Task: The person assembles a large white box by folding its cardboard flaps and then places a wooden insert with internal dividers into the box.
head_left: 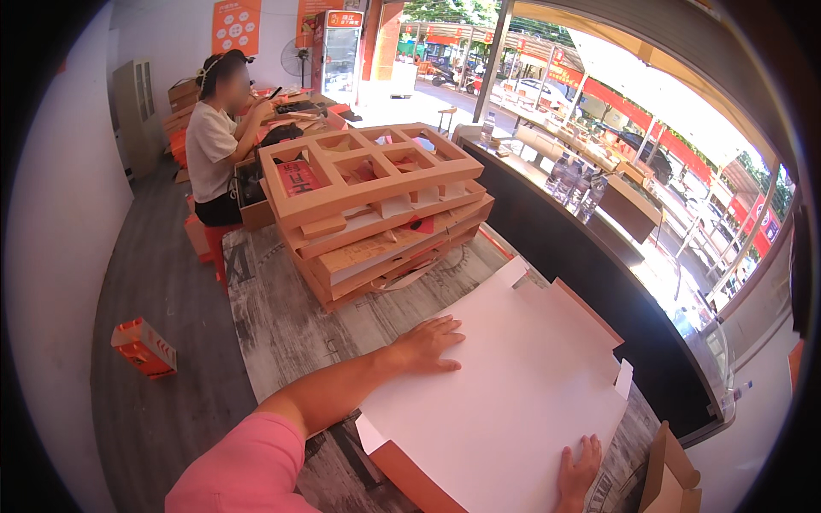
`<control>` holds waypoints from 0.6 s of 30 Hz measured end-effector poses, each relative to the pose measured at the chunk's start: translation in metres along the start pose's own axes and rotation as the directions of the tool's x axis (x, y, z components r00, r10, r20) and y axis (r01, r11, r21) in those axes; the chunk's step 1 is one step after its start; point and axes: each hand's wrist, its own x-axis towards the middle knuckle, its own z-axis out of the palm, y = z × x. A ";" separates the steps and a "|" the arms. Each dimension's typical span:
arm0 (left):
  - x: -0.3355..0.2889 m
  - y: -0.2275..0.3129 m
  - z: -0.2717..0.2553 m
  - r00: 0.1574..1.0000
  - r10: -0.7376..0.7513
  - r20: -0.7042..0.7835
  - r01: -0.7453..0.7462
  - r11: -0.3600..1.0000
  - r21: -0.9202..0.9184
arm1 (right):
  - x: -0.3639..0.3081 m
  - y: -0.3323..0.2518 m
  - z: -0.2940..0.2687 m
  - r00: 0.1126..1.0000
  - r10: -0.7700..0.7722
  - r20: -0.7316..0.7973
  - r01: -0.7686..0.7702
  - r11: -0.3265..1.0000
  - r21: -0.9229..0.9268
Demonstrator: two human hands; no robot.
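A large box blank (505, 368), white on its upper face, lies spread out on the table before me. Its orange-brown side flaps (412, 479) stand partly folded along the near left and far right edges, and small white corner tabs stick up. Flat on its left part rests my left hand (428, 344), fingers stretched out and holding nothing. My right hand (581, 466) lies at the near right edge of the sheet with its fingers spread, also without anything in it.
Beyond the sheet rises a stack of cardboard trays with cut-out compartments (368, 175). A brown cardboard box piece (671, 470) is at the lower right. A seated person (214, 141) works farther off at the left. An orange carton (144, 348) stands on the floor.
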 end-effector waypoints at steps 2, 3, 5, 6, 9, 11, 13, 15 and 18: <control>0.000 0.000 0.001 1.000 0.004 -0.005 -0.004 1.000 -0.001 | 0.000 0.002 0.001 1.000 -0.007 -0.001 0.007 1.000 0.001; 0.000 0.000 0.001 1.000 0.006 -0.009 -0.006 1.000 0.001 | 0.000 0.003 0.002 1.000 -0.012 -0.003 0.012 1.000 0.005; -0.001 0.001 0.001 1.000 0.009 -0.017 -0.009 1.000 0.005 | -0.001 0.003 0.001 1.000 -0.016 -0.007 0.016 1.000 0.008; 0.000 0.001 0.000 1.000 -0.005 0.010 0.005 1.000 0.013 | -0.001 0.001 0.000 1.000 -0.016 -0.008 0.016 1.000 0.008; 0.002 0.003 -0.002 0.998 -0.033 0.057 0.031 0.999 0.032 | 0.000 -0.001 -0.002 1.000 -0.015 -0.005 0.015 1.000 0.011; 0.001 0.000 0.000 0.998 -0.035 0.047 0.033 0.999 0.036 | 0.000 -0.001 -0.002 1.000 -0.010 0.001 0.010 1.000 0.012; 0.000 -0.003 0.004 1.000 0.003 -0.011 -0.003 1.000 0.012 | 0.001 -0.002 -0.002 1.000 -0.003 0.007 0.003 1.000 0.011; 0.000 -0.004 0.006 0.999 0.020 -0.037 -0.020 1.000 0.004 | 0.000 -0.001 -0.001 1.000 0.003 0.006 -0.003 1.000 0.005; 0.000 -0.004 0.006 0.999 0.015 -0.029 -0.014 1.000 0.005 | 0.000 -0.002 -0.001 1.000 0.019 0.012 -0.019 1.000 0.006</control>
